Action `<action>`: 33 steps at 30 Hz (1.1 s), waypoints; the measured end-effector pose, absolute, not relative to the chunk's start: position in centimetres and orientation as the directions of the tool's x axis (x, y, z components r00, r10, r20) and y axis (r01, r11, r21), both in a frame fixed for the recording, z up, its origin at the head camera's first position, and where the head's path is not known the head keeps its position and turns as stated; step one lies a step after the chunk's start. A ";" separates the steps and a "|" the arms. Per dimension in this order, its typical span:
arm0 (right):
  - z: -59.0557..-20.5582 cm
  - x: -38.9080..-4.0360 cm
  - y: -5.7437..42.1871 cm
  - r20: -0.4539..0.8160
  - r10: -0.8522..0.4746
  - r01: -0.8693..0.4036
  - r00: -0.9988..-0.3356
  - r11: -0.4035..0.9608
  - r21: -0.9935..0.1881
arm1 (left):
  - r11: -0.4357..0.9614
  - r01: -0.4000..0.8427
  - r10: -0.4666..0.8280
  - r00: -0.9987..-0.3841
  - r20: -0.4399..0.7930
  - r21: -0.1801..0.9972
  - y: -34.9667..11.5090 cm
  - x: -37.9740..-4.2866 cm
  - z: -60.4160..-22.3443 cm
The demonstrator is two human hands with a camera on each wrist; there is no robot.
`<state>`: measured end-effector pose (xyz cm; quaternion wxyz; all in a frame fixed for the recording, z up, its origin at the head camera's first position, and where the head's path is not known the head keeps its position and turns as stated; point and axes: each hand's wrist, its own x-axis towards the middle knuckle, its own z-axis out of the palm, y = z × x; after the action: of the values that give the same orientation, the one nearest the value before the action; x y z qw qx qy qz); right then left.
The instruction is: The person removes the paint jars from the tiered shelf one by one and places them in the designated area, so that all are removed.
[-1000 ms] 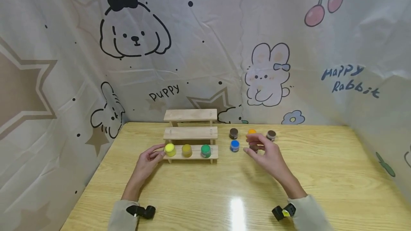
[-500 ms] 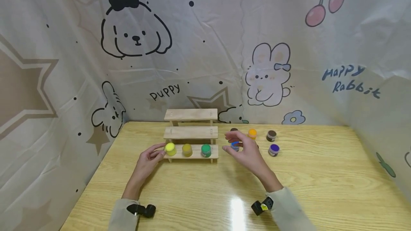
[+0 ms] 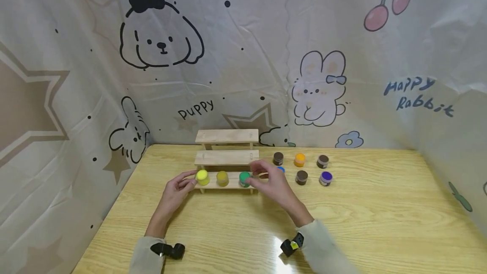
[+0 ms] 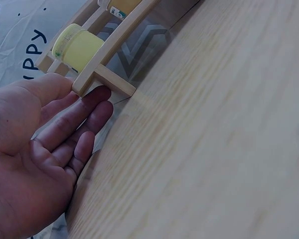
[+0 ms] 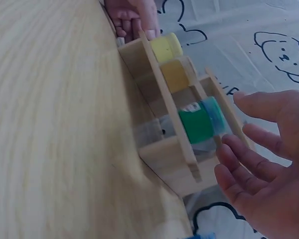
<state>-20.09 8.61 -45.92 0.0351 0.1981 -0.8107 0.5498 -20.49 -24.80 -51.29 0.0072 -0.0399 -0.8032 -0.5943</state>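
A three-step wooden stand [image 3: 227, 157] holds three small paint jars on its lowest step: bright yellow [image 3: 202, 176], dark yellow [image 3: 222, 178] and green [image 3: 244, 177]. My left hand [image 3: 176, 190] grips the left end of that step; in the left wrist view its thumb lies at the step's end beside the yellow jar [image 4: 78, 47], fingers beneath. Around the green jar's right side is my right hand [image 3: 274, 186], thumb and fingers spread apart. In the right wrist view the right hand [image 5: 274, 154] holds nothing, its fingertips close to the green jar's lid [image 5: 214, 115].
Right of the stand, more paint jars stand on the wooden table [image 3: 361, 215]: two dark brown ones [image 3: 278, 158] [image 3: 323, 161], orange [image 3: 299, 160], brown [image 3: 302, 177] and purple [image 3: 326, 178]. A blue jar [image 3: 281, 169] is partly hidden behind the right hand. A printed cloth [image 3: 243, 54] hangs behind.
My right hand has moved left from over the loose jars to the green jar on the stand, uncovering the purple and brown jars. The left hand stays at the stand.
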 end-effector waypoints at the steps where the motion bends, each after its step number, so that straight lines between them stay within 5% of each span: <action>1: -46.1 -20.1 8.3 0.273 -0.292 -0.361 -0.917 0.317 -0.877 | 0.291 0.074 0.056 -0.997 0.060 0.954 -24.8 -20.4 -51.3; 14: -46.2 -20.1 7.0 0.240 -0.283 -0.347 -0.928 0.432 -0.832 | 0.297 0.090 0.068 -0.995 0.073 0.951 -24.7 -20.6 -51.3; 33: -46.0 -20.1 7.2 0.190 -0.264 -0.292 -0.946 0.428 -0.856 | 0.267 0.087 0.060 -0.995 0.074 0.960 -24.9 -20.5 -51.3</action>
<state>-20.14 7.20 -45.96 0.0136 0.1643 -0.8448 0.5091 -20.48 -24.93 -51.29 0.0114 -0.0463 -0.7958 -0.6037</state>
